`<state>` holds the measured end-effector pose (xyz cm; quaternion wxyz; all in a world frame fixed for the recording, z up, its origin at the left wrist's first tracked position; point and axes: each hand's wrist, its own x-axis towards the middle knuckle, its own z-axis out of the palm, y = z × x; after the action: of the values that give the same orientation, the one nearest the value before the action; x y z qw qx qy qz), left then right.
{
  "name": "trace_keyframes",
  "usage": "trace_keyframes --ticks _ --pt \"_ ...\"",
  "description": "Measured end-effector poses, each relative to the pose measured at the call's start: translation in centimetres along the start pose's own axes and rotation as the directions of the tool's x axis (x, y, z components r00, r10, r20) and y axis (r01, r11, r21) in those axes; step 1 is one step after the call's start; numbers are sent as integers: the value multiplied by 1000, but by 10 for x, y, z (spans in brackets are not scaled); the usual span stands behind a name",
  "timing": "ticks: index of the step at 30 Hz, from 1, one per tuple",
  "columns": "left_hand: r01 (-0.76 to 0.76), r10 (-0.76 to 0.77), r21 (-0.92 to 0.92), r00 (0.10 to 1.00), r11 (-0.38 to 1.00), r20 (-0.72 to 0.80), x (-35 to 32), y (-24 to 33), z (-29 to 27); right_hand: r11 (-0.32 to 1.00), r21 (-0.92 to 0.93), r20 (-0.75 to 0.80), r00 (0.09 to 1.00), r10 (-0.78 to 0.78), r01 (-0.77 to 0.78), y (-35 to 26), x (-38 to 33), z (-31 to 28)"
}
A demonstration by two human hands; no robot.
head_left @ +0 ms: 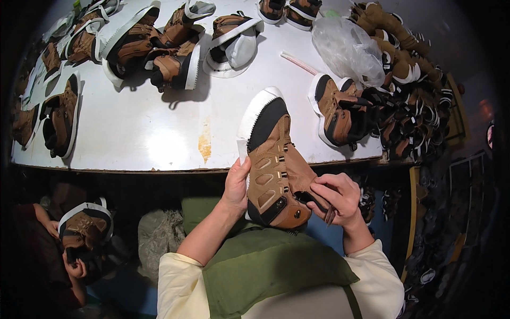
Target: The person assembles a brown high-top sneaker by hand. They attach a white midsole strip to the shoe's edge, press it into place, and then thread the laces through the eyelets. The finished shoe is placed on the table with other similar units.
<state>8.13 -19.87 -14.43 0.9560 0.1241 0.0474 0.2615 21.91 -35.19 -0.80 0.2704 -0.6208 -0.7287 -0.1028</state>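
Observation:
A brown boot [268, 165] with a black toe cap and a white sole edge is held over my lap, its toe pointing away across the table's front edge. My left hand [237, 185] grips it along the left side at the sole, thumb on the upper. On the right, my right hand [338, 198] pinches the boot's tongue and collar near the ankle opening, fingers closed on the fabric. The boot's dark inside shows only a little beside those fingers. Its heel rests close to my green apron [276, 260].
Several brown boots [175, 69] lie on the white table [149, 122] at the far left. To the right stand a pair of boots [340, 111], a clear plastic bag [348, 50] and a heap of uppers [419, 111]. At lower left, another person's hands [74, 266] hold a boot [85, 228].

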Motion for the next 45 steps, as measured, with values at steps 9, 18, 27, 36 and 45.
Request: trace_keyframes --ticks 9,18,27,36,45 --pt "8 -8 -42 1000 999 -1 0 1 2 1000 6 -15 1000 15 -15 7 1 4" --pt "38 -43 -112 998 993 -35 0 -4 -6 1000 9 -19 1000 22 -22 16 0 8" --pt "101 -119 -166 988 981 -100 1 -1 8 999 51 -121 992 23 -17 33 -11 18" --pt "54 -54 -3 993 999 -107 13 0 41 986 119 -245 959 141 -114 49 -32 19" --pt "30 -27 70 998 997 -51 31 11 65 987 129 -347 929 131 -92 57 -17 6"
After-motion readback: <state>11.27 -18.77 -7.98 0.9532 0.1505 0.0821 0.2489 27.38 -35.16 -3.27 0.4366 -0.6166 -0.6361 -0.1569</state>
